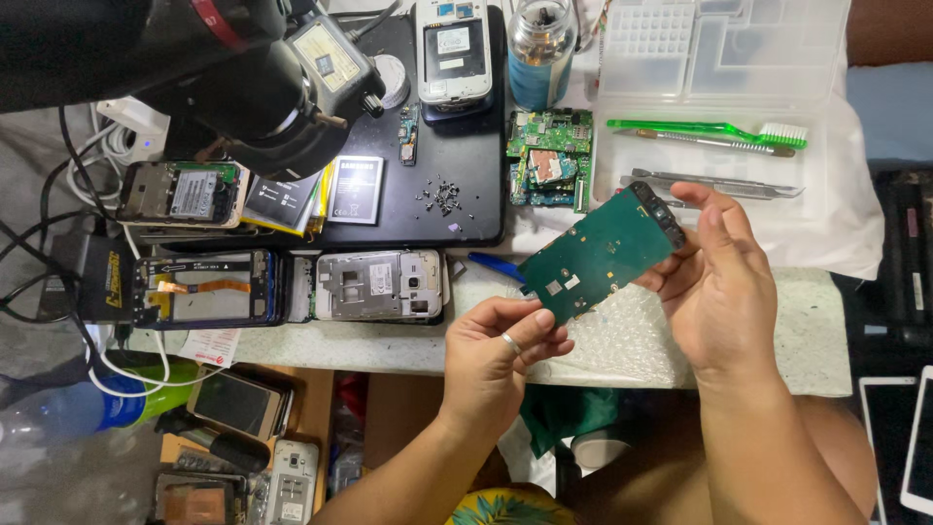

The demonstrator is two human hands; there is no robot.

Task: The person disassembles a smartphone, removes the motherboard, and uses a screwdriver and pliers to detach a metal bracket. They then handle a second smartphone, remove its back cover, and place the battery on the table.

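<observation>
1. A flat green circuit board, rectangular with small silvery parts on its face and a dark component at its upper end, was held tilted above the front edge of the workbench, between both hands.
2. The left hand, a ring on one finger, pinched the board's lower corner with curled fingertips.
3. The right hand gripped the upper end, thumb over the dark part, fingers closed behind it.
4. Beneath the board lay a sheet of bubble wrap, knobbly and clear, on the pale speckled bench top.
5. Behind the right hand sat a clear plastic tray holding a green toothbrush and metal tweezers.
6. A second green board lay beside a glass jar.
7. A black mat carried a scatter of tiny screws and a white phone, its back off.
8. To the left lay opened phone frames and flat batteries.
9. A black microscope head loomed over that corner, hiding part of the mat.
</observation>
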